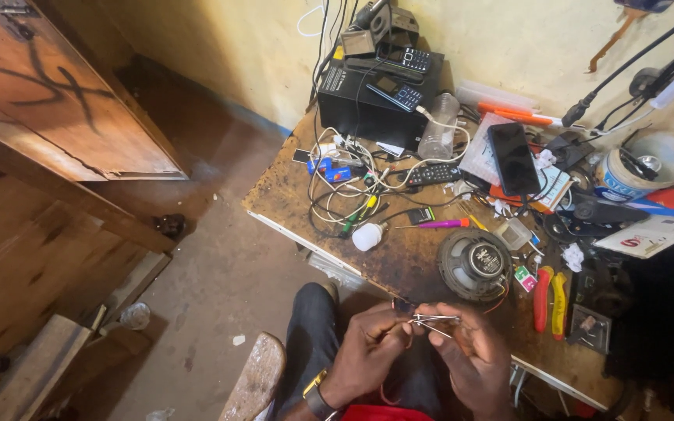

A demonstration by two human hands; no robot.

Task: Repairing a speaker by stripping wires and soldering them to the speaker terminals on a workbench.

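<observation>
Both hands are up over the lap, right at the front edge of the table [399,261]. Left hand [368,347] is pinched closed on the end of some thin bare wires [433,320], right hand [473,355] is pinched on them too, from the other side. Round speaker [475,263] sits just behind, with red-handled pliers [550,298] beside it.
</observation>
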